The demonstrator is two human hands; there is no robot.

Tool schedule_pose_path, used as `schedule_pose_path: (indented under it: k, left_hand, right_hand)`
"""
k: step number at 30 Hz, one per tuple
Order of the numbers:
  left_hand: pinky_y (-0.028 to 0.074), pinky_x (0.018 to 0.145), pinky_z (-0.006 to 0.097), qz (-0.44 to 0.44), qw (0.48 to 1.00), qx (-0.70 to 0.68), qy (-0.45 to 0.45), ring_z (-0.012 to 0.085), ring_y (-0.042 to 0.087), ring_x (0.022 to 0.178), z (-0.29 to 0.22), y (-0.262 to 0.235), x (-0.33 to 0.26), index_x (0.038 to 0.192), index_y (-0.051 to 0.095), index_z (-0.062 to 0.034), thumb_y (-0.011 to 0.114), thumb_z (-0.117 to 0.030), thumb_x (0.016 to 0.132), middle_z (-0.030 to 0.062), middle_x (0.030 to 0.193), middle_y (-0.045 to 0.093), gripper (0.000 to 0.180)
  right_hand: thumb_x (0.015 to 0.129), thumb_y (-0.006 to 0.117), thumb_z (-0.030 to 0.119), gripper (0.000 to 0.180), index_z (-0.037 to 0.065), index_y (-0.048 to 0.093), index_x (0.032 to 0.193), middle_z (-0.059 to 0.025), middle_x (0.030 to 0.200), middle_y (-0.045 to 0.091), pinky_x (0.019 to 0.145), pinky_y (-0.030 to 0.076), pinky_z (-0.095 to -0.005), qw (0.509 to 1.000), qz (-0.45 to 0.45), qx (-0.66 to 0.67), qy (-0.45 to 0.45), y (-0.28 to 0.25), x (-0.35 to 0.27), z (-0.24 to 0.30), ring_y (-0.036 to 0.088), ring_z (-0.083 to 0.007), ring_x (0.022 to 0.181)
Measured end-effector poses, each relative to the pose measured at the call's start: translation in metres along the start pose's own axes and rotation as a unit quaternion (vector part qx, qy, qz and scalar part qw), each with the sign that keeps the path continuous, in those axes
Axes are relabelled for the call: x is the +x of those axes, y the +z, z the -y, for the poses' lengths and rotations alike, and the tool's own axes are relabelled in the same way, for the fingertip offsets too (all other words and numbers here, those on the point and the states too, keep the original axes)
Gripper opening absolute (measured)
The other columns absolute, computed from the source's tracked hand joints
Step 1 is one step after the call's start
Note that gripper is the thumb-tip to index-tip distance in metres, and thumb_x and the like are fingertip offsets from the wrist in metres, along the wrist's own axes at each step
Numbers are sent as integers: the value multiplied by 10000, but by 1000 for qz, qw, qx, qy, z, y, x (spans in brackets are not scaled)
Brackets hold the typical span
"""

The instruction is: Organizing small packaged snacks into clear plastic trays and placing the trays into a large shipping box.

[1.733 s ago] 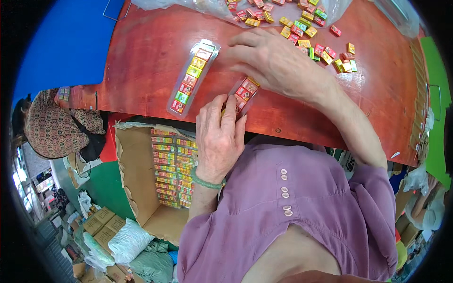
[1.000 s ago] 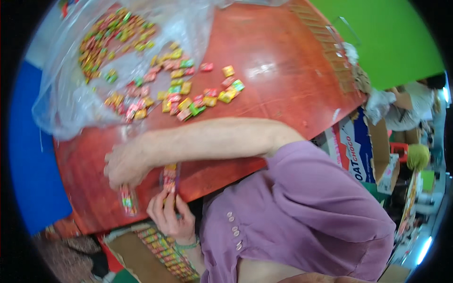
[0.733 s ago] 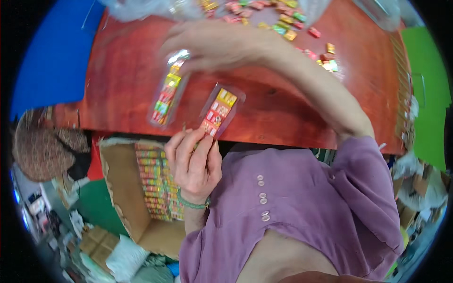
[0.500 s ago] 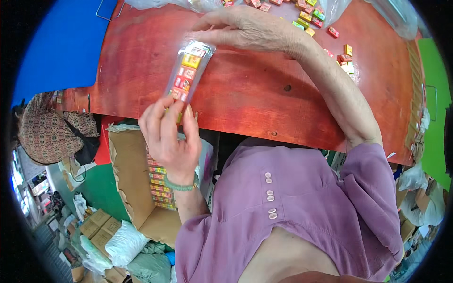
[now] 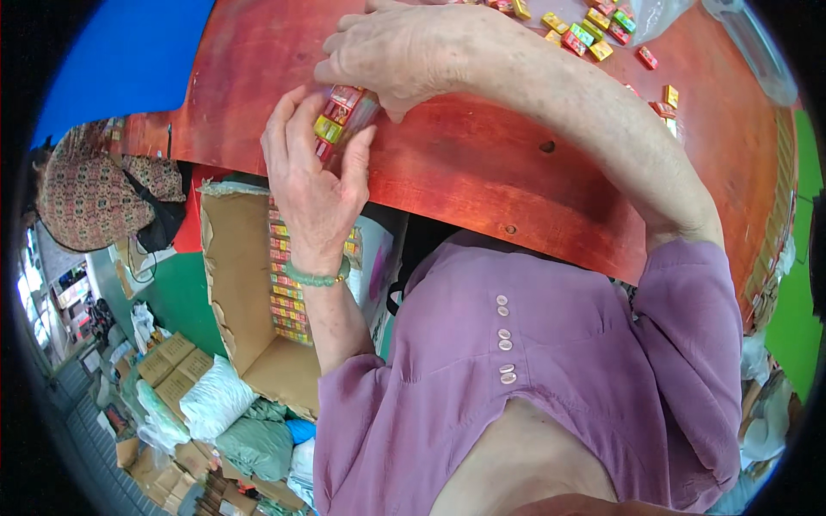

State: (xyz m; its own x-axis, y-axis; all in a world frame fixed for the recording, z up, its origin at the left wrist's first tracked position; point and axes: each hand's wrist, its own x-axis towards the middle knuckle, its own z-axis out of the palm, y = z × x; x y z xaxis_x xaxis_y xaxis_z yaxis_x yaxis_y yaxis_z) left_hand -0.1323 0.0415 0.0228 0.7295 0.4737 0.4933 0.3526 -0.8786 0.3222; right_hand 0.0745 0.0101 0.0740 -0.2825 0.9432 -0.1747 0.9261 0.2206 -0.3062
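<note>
A narrow clear plastic pack [image 5: 338, 118] with a row of small red and yellow boxes in it lies tilted at the near left of the red table [image 5: 465, 172]. My left hand [image 5: 314, 163] grips it from the near side, fingers on its left and thumb on its right. My right hand [image 5: 396, 60] reaches across from the right and is bent over the far end, with its thumb beside the pack's right edge. That far end is hidden under the right palm and fingers.
Loose small boxes [image 5: 594, 30] lie scattered at the far right, near a clear plastic bag [image 5: 662, 17]. Below the table's left edge stands an open cardboard box [image 5: 237, 284] holding rows of filled packs [image 5: 288, 297]. A blue panel [image 5: 112, 69] borders the table's left side.
My left hand has slid up along the pack toward its far end. My right hand has come down over that end, nearer to the left hand. The view has shifted slightly.
</note>
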Motion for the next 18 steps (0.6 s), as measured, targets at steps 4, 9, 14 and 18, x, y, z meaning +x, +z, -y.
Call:
schedule_pose_path:
  k: [4,9,14,18]
  left_hand:
    - [482,976,485,45,998,39,-24,418,563,1162,6,-9,-11,1440,467,15,823,-222,825,230,1322,566,748]
    - [496,977,462,47,997,-28,-52,414,581,1151,12,-7,2,1441,475,14,833,-195,808,232,1322,568,757]
    - [504,1014,409,46,980,-142,-133,368,608,1188,12,-19,-13,1431,486,19,855,-66,730,211,1318,583,797]
    - [516,994,379,3,966,-194,-173,330,620,1182,18,-11,-28,1427,508,0,842,-16,719,190,1307,596,783]
  right_hand:
    - [764,794,191,430,62,685,1160,-139,1168,707,929,521,-477,936,20,-307,172,-18,-8,74,654,-312,1152]
    - [767,798,241,432,34,678,1127,-172,1166,705,923,532,-470,986,39,-154,48,-12,11,7,649,-334,1147]
    - [829,764,292,441,13,673,1159,-228,1189,679,979,511,-440,987,160,0,-33,-15,17,0,612,-347,1205]
    - [808,702,308,552,-14,628,1250,-233,1066,685,898,513,-433,991,120,50,-16,-2,14,-7,654,-372,1033]
